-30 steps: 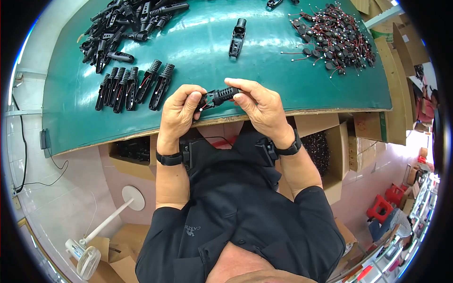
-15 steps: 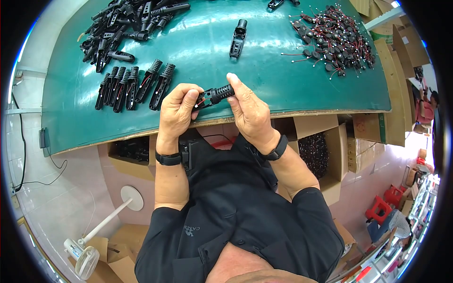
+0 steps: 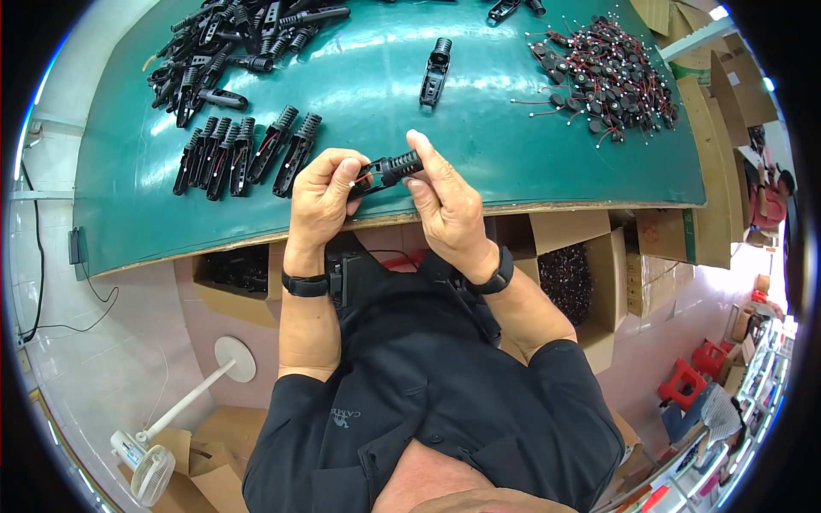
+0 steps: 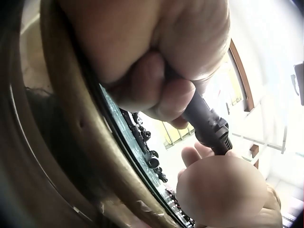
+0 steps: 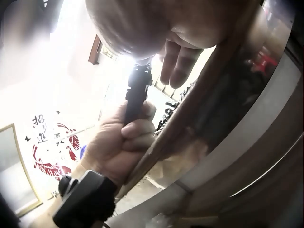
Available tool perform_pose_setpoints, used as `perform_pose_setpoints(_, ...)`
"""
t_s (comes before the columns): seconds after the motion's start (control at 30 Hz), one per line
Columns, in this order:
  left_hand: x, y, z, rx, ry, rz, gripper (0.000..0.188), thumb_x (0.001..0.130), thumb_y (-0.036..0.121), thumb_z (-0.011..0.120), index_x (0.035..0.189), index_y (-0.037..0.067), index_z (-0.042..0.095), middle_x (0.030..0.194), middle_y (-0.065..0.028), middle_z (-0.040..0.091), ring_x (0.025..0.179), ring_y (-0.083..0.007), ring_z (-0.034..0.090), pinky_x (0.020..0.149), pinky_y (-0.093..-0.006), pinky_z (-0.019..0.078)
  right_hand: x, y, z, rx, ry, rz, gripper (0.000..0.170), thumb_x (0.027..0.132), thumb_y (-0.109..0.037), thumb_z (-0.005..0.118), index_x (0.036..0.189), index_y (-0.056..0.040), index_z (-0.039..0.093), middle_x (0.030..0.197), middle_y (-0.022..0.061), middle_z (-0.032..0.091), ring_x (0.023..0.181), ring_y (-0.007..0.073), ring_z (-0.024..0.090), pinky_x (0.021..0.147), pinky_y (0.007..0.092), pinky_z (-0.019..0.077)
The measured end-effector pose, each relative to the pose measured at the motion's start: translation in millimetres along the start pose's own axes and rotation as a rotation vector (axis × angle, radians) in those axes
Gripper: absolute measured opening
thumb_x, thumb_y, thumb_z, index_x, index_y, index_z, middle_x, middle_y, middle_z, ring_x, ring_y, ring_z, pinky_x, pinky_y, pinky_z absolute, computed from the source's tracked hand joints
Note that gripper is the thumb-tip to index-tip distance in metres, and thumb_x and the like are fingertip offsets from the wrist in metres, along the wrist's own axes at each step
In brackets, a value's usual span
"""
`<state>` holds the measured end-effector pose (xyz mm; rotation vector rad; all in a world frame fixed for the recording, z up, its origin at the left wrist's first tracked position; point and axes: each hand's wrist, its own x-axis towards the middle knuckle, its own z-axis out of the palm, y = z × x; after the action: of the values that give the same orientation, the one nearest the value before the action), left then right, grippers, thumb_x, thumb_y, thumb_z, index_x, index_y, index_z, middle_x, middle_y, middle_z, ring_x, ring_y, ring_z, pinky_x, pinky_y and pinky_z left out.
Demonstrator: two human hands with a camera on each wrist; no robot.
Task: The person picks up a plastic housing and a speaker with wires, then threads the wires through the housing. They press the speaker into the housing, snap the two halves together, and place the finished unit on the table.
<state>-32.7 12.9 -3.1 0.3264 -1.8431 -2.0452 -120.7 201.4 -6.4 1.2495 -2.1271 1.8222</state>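
Observation:
Both hands hold a black plastic handle shell [image 3: 398,168] with a ribbed end, just above the table's near edge. My left hand [image 3: 323,198] grips its hollow end, fingers curled round it in the left wrist view. A short red wire with a white connector [image 3: 352,183] shows at the hollow part beside the left thumb. At the ribbed end, my right hand [image 3: 451,205] has the shell between thumb and forefinger. In the right wrist view the shell [image 5: 137,88] runs from the left fist up to the right hand, whose other fingers extend beyond it.
On the green table [image 3: 368,94] several wired shells [image 3: 248,154] lie in a row at left. Behind them is a heap of black shells [image 3: 227,43]. A single shell [image 3: 435,75] lies ahead, and a pile of wired round parts [image 3: 603,77] at right. Cardboard boxes [image 3: 603,274] stand below the edge.
My right hand has moved left and turned at the ribbed end. The white connector, earlier hanging below the shell, now sits at its hollow part by the left thumb. The left hand has barely moved.

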Motion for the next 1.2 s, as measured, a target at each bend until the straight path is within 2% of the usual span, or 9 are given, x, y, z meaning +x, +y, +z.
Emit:
perform_pose_setpoints(0.07, -0.4, 1.9, 0.4, -0.061, 0.001, -0.024, 0.025, 0.107, 0.030, 0.066, 0.107, 0.005, 0.072, 0.081, -0.0001, 0.068, 0.056, -0.0023, 0.049, 0.048, -0.0180, 0.0375, -1.0, 0.3, -0.5, 0.206, -0.068, 0.117, 0.067, 0.101, -0.006, 0.070, 0.160, 0.0009, 0.039, 0.156, 0.0206, 0.054, 0.129, 0.0280, 0.066, 0.101, 0.0346, 0.0571)
perform_pose_setpoints(0.1, -0.4, 2.0, 0.0, -0.061, -0.001, -0.022, 0.025, 0.107, 0.030, 0.066, 0.107, 0.005, 0.072, 0.081, -0.0001, 0.068, 0.056, -0.0023, 0.049, 0.048, -0.0180, 0.0375, 0.4, 0.7, -0.4, 0.205, -0.066, 0.116, 0.067, 0.101, -0.006, 0.070, 0.160, 0.0009, 0.039, 0.156, 0.0206, 0.054, 0.129, 0.0280, 0.066, 0.101, 0.0346, 0.0571)
perform_pose_setpoints(0.2, -1.6, 0.3, -1.9, -0.052, -0.016, -0.029, 0.026, 0.108, 0.030, 0.065, 0.107, 0.005, 0.072, 0.081, 0.0001, 0.068, 0.056, -0.0025, 0.049, 0.048, -0.0181, 0.0372, 8.4, 3.8, 0.6, 0.358, -0.119, 0.133, 0.091, 0.098, -0.017, 0.077, 0.168, -0.0045, 0.020, 0.167, 0.0202, 0.039, 0.137, 0.0293, 0.059, 0.107, 0.0376, 0.0544)
perform_pose_setpoints(0.33, -2.4, -2.6, -3.1, -0.024, -0.036, -0.011, 0.026, 0.108, 0.030, 0.064, 0.108, 0.005, 0.071, 0.081, 0.0001, 0.068, 0.056, -0.0024, 0.048, 0.049, -0.0181, 0.0368, 14.2, 3.2, 4.8, 0.450, -0.227, 0.224, 0.109, 0.093, -0.024, 0.084, 0.170, -0.0070, 0.008, 0.170, 0.0219, 0.030, 0.143, 0.0320, 0.053, 0.111, 0.0397, 0.0516)
perform_pose_setpoints(0.63, 0.2, 1.9, 0.3, -0.112, -0.004, -0.004, 0.025, 0.108, 0.029, 0.063, 0.108, 0.005, 0.071, 0.082, -0.0001, 0.068, 0.056, -0.0027, 0.049, 0.049, -0.0182, 0.0370, 25.9, 4.1, 10.2, 0.460, -0.232, 0.214, 0.114, 0.091, -0.021, 0.086, 0.171, -0.0116, 0.005, 0.170, 0.0232, 0.029, 0.142, 0.0297, 0.054, 0.112, 0.0409, 0.0512)
perform_pose_setpoints(0.77, -0.2, 4.4, 2.0, -0.091, -0.009, -0.006, 0.026, 0.109, 0.030, 0.063, 0.109, 0.005, 0.071, 0.084, -0.0010, 0.069, 0.056, -0.0033, 0.049, 0.049, -0.0184, 0.0372, 19.2, 6.6, 17.2, 0.667, -0.247, 0.300, 0.115, 0.091, -0.018, 0.086, 0.171, -0.0132, 0.004, 0.169, 0.0250, 0.031, 0.140, 0.0292, 0.056, 0.112, 0.0407, 0.0511)
perform_pose_setpoints(1.03, -0.9, 1.8, -5.8, -0.128, -0.035, -0.043, 0.026, 0.109, 0.030, 0.062, 0.110, 0.005, 0.070, 0.085, -0.0016, 0.069, 0.057, -0.0037, 0.049, 0.049, -0.0185, 0.0373, 17.8, 0.2, 15.7, 0.532, -0.224, 0.275, 0.114, 0.090, -0.017, 0.086, 0.171, -0.0114, 0.006, 0.166, 0.0257, 0.036, 0.135, 0.0281, 0.060, 0.108, 0.0400, 0.0538)
perform_pose_setpoints(1.13, 2.2, 1.3, -3.8, -0.148, -0.048, -0.012, 0.026, 0.110, 0.029, 0.061, 0.111, 0.005, 0.070, 0.084, -0.0015, 0.068, 0.057, -0.0038, 0.049, 0.049, -0.0185, 0.0372, 23.3, 4.3, 10.1, 0.243, -0.183, 0.038, 0.113, 0.089, -0.016, 0.087, 0.170, -0.0095, 0.008, 0.165, 0.0252, 0.039, 0.131, 0.0267, 0.063, 0.106, 0.0401, 0.0549)
perform_pose_setpoints(1.2, 0.7, 0.3, -4.1, -0.142, -0.051, -0.030, 0.027, 0.110, 0.029, 0.060, 0.111, 0.005, 0.070, 0.084, -0.0014, 0.068, 0.057, -0.0039, 0.049, 0.049, -0.0185, 0.0372, 21.9, 4.2, 12.5, 0.244, -0.183, 0.054, 0.111, 0.090, -0.016, 0.087, 0.170, -0.0089, 0.010, 0.164, 0.0249, 0.041, 0.129, 0.0263, 0.065, 0.107, 0.0400, 0.0548)
